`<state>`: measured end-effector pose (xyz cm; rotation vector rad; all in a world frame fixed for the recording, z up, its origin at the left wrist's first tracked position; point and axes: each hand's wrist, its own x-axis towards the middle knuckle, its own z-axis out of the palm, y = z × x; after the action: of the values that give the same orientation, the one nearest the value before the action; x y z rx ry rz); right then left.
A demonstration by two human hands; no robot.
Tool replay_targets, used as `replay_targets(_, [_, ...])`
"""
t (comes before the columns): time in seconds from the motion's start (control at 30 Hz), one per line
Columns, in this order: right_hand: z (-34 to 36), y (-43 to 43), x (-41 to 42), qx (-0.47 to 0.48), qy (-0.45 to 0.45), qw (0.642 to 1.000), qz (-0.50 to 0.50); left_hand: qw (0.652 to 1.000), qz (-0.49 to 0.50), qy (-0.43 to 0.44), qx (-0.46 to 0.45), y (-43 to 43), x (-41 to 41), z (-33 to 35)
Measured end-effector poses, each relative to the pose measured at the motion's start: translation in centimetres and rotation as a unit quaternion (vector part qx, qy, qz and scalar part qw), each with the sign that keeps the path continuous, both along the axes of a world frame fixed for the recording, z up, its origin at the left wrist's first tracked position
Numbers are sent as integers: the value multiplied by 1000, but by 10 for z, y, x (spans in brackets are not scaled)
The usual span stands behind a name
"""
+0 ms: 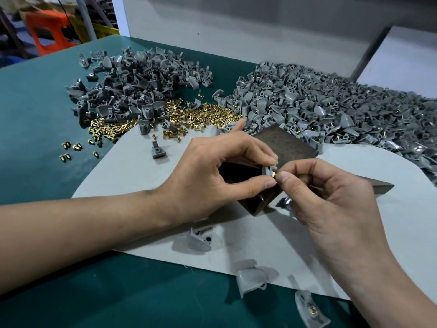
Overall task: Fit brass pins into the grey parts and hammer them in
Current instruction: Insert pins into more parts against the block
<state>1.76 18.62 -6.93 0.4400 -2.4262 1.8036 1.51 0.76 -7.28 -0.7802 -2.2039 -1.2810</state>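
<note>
Far left of frame: a few stray brass pins (71, 150) lie on the green mat (35, 110), apart from the main heap of brass pins (189, 117) at upper centre. Upper left: a pile of grey parts (132, 84) showing no brass, judged to be unworked stock. Centre: the left hand (212, 176) comes in from the lower left over the grey sheet (132, 176), its thumb and curled fingers pinching one grey part (268, 170) and its forefinger sticking out straight toward the top of the frame. The part is held in the air just above the near edge of a dark metal block (283, 145). Immediately right of it, the right hand (331, 197) enters from the lower right and pinches a single brass pin (275, 174) between thumb tip and forefinger tip, the pin touching the part's face. Whether it has entered the hole cannot be told. Behind this hand a dark metal wedge (380, 188) pokes out toward the right. It may be the hammer, but this cannot be confirmed. Upper right: a much larger pile of grey parts (331, 110), many with brass showing, judged finished. Bottom right: a loose part (309, 308) with brass in it. Judgement: the batch is well advanced and still has substantial stock left. The present part is at the pin-fitting step, and its hammering is not yet done.
</note>
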Motion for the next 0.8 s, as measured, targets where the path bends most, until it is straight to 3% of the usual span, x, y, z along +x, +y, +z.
replay_targets(0.43, [4, -5, 7, 55, 95, 994, -26, 1000, -2, -1, 8, 1, 1, 1])
replay_targets(0.8, [5, -5, 7, 50, 81, 995, -23, 1000, -6, -2, 16, 1, 0, 0])
